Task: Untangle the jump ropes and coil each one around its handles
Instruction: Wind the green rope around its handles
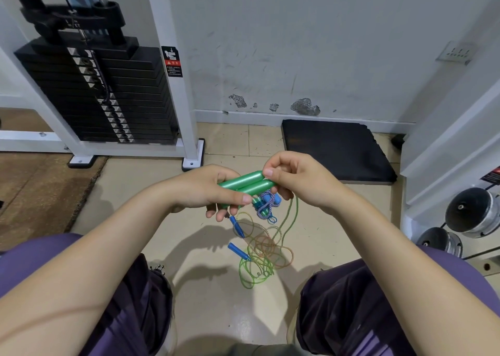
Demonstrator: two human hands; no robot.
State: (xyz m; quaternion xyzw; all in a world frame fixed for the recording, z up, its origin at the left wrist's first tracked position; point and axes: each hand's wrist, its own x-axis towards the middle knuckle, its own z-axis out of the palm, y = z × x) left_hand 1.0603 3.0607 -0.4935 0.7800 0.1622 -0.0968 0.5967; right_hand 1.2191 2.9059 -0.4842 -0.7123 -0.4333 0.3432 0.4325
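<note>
Midway, seemingly: left hand (pixel 208 190) grips two glossy green plastic handles (pixel 244 184) side by side; right hand (pixel 295 179) pinches their far end. Below the handles, thin green cord (pixel 257 271) sprawls tangled with slim blue handles (pixel 238 250) — beside them, one blue rope bundle (pixel 266 204) already coiled.

Two green handles (pixel 247 184) lie side by side, level, held above the floor, their green cord (pixel 290 215) trailing down into a loose tangle with an orange cord (pixel 266 243). Two slim blue handles (pixel 238 227) lie at the tangle's left. A blue-and-white braided rope (pixel 266 205), already coiled around blue handles, lies just beyond.
</note>
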